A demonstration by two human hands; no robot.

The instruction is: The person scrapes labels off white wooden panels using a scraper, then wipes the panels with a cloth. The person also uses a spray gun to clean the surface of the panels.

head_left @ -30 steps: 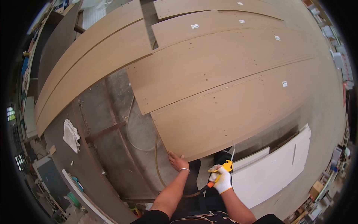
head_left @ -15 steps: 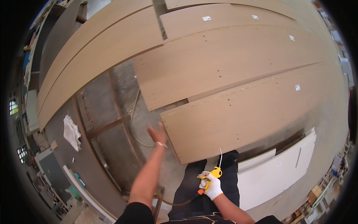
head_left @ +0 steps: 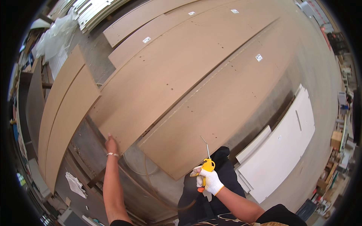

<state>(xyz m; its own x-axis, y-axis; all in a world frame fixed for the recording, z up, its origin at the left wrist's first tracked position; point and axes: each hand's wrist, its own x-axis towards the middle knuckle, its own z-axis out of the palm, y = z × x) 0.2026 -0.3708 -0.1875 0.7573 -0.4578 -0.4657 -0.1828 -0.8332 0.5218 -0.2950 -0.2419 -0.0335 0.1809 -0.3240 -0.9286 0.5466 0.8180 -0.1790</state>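
In my right hand (head_left: 210, 181), which wears a white knit glove, is a yellow air blow gun (head_left: 208, 164) with a thin bent metal nozzle pointing up and forward. An orange fitting sits at its lower end, and a hose trails from it. My bare left hand (head_left: 111, 145), with a pale band at the wrist, is at the near left corner of a long brown board (head_left: 151, 86). A finger or thumb shows on top and the rest are hidden at its edge. A second brown board (head_left: 211, 109) with drilled holes lies alongside, nearer to me.
White panels (head_left: 281, 145) lie stacked at the right. Narrower boards (head_left: 69, 94) rest on a dark frame at the left, with a white rag (head_left: 75, 184) below. Clear plastic sheeting (head_left: 56, 35) and stacked pale strips (head_left: 98, 15) are at the far left.
My view has swung, so the boards appear turned. My left hand has moved from beside the nearer board's end to the corner of the farther one. The blow gun stays in my right hand.
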